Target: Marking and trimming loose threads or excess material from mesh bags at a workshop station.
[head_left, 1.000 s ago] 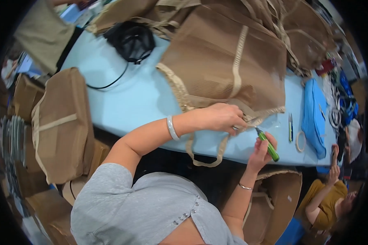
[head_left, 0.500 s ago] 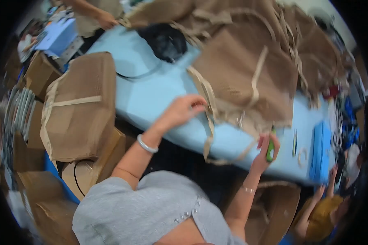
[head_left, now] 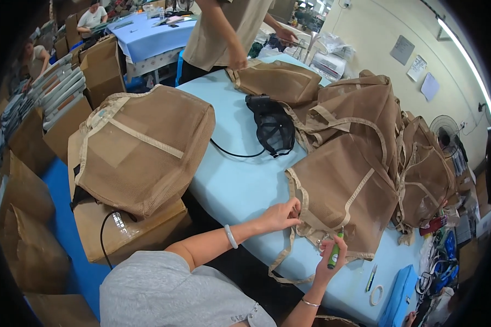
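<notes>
"Left hand (head_left: 280, 216) and right hand (head_left: 326, 266): condition?"

"Right, closed round a green tool (head_left: 334, 252), tip uppermost. Left, fingers curled beside the cream trim (head_left: 303, 197); whether gripping it, cannot tell."

"Piece being handled?"

"Brown mesh bag (head_left: 333, 185), cream strap across its face. Lies on the blue-covered desk (head_left: 223, 180), near edge by both hands."

"Adjacent stock?"

"Black mesh cap (head_left: 275, 128), with cord, beyond and to the left. Right side: slim pen-shaped item (head_left: 371, 278), pale ring (head_left: 376, 295), blue pouch (head_left: 399, 297). Further brown mesh bags (head_left: 360, 103) heaped behind."
</notes>
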The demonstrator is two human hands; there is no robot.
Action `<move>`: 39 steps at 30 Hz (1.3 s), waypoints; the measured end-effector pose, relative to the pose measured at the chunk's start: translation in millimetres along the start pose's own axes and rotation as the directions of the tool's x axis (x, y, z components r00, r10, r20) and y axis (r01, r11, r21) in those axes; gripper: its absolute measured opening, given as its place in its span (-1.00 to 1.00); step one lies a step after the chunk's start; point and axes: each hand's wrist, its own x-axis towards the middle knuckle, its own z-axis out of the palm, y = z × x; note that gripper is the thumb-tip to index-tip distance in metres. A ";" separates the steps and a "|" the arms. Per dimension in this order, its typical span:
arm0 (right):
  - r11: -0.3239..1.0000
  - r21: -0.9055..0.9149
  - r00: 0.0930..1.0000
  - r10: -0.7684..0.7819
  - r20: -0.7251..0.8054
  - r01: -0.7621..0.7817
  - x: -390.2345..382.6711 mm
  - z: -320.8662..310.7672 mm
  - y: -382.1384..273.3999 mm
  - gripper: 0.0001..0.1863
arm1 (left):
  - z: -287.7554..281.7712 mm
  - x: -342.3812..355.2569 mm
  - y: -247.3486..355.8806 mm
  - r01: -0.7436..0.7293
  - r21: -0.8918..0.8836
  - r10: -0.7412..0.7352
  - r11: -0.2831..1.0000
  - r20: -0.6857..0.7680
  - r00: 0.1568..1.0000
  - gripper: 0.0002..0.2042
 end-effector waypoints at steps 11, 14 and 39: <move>0.952 -0.242 0.968 -0.140 0.207 0.189 17.1 11.3 0.1 -0.67 | 1.7 22.8 -10.7 0.028 -0.549 -0.030 0.835 0.005 1.000 -0.75; 0.959 -0.234 0.974 -0.115 0.197 0.161 16.1 17.1 9.6 -0.63 | -9.0 21.5 6.2 0.122 -0.593 -0.118 0.796 0.045 0.992 -0.77; 0.831 -0.273 0.866 -0.414 0.279 0.485 22.6 34.1 0.2 -0.55 | -7.6 14.1 17.0 0.181 -0.544 -0.148 0.820 0.105 0.983 -0.77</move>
